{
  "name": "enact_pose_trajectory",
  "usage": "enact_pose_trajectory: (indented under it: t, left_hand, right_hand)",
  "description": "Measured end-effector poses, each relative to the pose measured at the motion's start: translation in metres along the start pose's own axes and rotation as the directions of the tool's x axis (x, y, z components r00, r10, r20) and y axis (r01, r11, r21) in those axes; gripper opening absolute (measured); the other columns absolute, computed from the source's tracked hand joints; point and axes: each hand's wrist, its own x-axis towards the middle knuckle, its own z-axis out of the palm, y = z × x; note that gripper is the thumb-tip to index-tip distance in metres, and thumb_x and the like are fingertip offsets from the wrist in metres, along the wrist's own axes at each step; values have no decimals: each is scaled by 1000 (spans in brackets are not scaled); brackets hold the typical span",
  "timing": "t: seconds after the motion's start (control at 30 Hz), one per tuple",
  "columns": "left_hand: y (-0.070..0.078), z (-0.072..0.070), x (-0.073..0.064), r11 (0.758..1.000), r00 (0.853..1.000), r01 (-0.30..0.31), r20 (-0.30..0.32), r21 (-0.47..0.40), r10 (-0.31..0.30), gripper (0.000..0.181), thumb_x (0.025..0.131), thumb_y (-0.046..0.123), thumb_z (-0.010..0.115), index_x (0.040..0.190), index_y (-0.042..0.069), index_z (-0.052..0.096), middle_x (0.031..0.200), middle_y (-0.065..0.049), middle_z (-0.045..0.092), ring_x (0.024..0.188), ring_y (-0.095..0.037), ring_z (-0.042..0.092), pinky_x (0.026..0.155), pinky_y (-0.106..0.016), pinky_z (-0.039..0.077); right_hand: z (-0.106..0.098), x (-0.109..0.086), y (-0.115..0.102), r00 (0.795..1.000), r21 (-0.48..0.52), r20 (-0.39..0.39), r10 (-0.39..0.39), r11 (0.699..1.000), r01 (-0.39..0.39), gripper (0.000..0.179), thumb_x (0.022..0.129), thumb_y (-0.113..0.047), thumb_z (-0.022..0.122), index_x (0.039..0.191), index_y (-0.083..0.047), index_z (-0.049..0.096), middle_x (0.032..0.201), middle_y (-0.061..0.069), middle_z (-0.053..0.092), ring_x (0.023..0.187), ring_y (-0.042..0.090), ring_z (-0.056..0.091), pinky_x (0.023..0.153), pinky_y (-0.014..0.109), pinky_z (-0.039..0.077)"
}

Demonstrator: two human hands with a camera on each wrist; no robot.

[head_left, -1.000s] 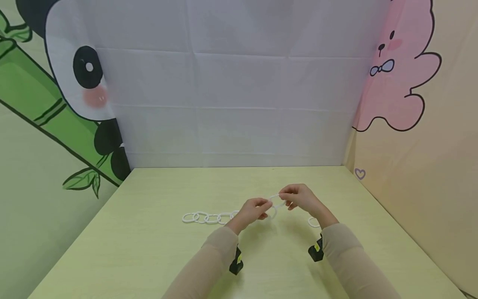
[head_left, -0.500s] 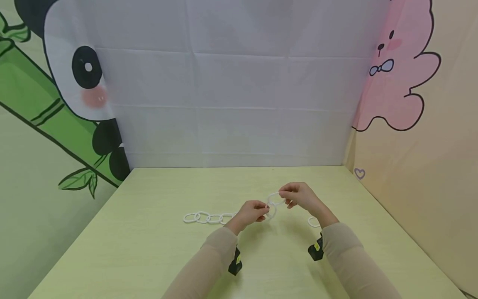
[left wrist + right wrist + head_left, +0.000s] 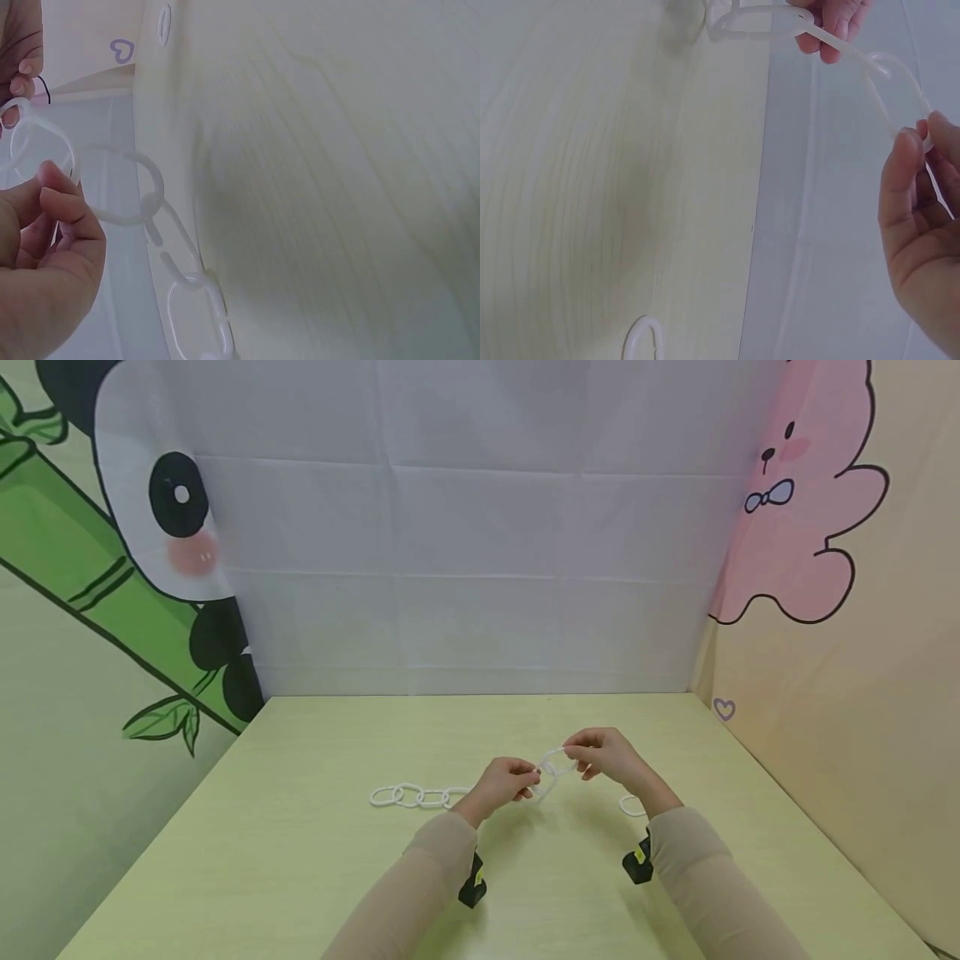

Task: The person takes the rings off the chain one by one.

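Between finger and thumb, my left hand pinches a white plastic link near the right end of a chain. That chain lies across the table to the left, and in the left wrist view its links rise off the table toward my left fingers. My right hand, higher and to the right, pinches the end link. The two held links cross each other in the air between my hands. My left hand hides part of the chain in the head view.
A loose white link lies on the pale wood-grain table, partly behind my right wrist in the head view. Black wrist cameras hang under both forearms. A white cloth closes off the back, with printed panels on both sides.
My left hand drew slightly left, then the link below the joint tilted a little. The right hand keeps its pinch and has barely moved.
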Motion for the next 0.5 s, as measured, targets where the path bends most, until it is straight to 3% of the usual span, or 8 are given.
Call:
enact_pose_trajectory:
  t: [0.5]
  left_hand:
    - [1,4,0,999,1000,19,9,-44,-19,25,90,14,62,106,-5,63,95,-20,64,56,-8,56,53,-19,45]
  right_hand:
    - [1,0,3,1000,-42,21,-10,999,11,24,90,-9,60,105,9,62,78,14,57,68,20,53,59,32,53]
